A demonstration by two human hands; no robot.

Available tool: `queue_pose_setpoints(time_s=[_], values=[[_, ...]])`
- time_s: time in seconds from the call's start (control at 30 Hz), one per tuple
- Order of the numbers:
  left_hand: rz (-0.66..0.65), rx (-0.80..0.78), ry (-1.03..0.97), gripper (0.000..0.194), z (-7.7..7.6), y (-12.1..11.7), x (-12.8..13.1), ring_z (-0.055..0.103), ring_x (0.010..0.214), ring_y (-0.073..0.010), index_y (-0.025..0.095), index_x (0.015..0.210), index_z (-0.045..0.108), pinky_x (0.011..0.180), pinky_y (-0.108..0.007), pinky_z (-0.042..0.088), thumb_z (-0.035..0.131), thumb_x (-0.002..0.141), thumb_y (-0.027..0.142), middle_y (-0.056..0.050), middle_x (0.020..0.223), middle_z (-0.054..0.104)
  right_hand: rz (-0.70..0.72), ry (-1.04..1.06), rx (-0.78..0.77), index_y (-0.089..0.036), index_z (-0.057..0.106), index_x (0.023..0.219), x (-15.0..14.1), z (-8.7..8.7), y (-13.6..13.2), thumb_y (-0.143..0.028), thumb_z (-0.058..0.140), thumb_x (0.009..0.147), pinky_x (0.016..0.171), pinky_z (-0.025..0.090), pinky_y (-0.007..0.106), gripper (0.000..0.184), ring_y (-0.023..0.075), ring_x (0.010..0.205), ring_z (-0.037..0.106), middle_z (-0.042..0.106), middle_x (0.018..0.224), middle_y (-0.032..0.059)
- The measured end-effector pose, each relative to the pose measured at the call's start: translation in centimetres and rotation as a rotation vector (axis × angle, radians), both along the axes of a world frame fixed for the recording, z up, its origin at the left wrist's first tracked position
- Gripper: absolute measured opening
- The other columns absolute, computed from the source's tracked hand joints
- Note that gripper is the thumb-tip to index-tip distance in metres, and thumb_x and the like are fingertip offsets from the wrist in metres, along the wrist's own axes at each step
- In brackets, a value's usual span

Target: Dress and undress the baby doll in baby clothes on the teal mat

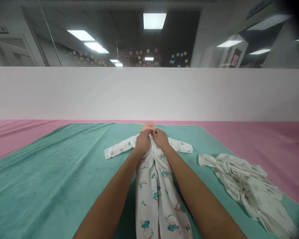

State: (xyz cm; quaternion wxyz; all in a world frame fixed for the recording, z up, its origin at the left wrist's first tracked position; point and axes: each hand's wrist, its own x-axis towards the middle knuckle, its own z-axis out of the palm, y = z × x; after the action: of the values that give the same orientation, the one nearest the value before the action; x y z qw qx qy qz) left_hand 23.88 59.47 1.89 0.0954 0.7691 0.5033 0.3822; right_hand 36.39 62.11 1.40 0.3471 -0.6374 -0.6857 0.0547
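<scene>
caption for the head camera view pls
Two hands at the collar of a printed baby outfit on a doll, teal cloth beneath.

A plain white wall is topped by wide glass, in which bright ceiling panels and rows of small paper hearts are seen. Below, a pink sheet is partly covered by a teal blanket.

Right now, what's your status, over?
Both hands at the doll's neckline, on the white printed outfit. Crumpled cloth off to the right. Nothing visible blocking.
</scene>
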Motion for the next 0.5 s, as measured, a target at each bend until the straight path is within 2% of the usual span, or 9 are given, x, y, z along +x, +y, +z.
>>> queue_pose_setpoints(time_s=[0.13, 0.27, 0.43, 0.5], values=[[0.002, 0.065, -0.005, 0.038, -0.4, -0.4, 0.0, 0.049, 0.106, -0.0209, 0.022, 0.109, 0.057, 0.092, -0.037, 0.040, 0.032, 0.081, 0.011, -0.004, 0.113, 0.059, -0.075, 0.008, -0.032, -0.019, 0.049, 0.082, -0.2, -0.2, -1.6, -0.035, 0.036, 0.086, 0.054, 0.023, 0.025, 0.021, 0.0166, 0.064, 0.048, 0.058, 0.074, 0.0037], [-0.037, 0.108, 0.004, 0.033, -0.5, -1.7, -0.4, 0.049, 0.107, -0.0185, 0.024, 0.099, 0.061, 0.094, -0.036, 0.039, 0.033, 0.084, 0.015, -0.001, 0.111, 0.060, -0.133, -0.005, -0.013, -0.021, 0.046, 0.089, -0.5, -0.4, -4.9, -0.038, 0.039, 0.086, 0.053, 0.022, 0.025, 0.019, 0.0163, 0.062, 0.049, 0.057, 0.073, 0.0010], [-0.129, 0.102, -0.003, 0.033, -1.6, -3.1, -1.8, 0.039, 0.121, -0.0191, 0.026, 0.107, 0.062, 0.103, -0.039, 0.030, 0.037, 0.086, 0.022, -0.002, 0.130, 0.049, -0.003, -0.177, 0.108, -0.021, 0.048, 0.086, -1.2, -0.3, -9.4, -0.048, 0.026, 0.091, 0.057, 0.026, 0.025, 0.036, 0.0159, 0.069, 0.053, 0.059, 0.080, 0.0021], [-0.161, 0.074, -0.035, 0.035, -2.3, -3.3, -2.4, 0.036, 0.124, -0.0188, 0.025, 0.112, 0.060, 0.106, -0.040, 0.027, 0.035, 0.087, 0.024, -0.002, 0.134, 0.045, 0.001, -0.246, 0.101, -0.020, 0.050, 0.087, -1.6, -0.1, -10.4, -0.052, 0.025, 0.091, 0.060, 0.029, 0.026, 0.041, 0.0174, 0.073, 0.056, 0.060, 0.084, 0.0042]])
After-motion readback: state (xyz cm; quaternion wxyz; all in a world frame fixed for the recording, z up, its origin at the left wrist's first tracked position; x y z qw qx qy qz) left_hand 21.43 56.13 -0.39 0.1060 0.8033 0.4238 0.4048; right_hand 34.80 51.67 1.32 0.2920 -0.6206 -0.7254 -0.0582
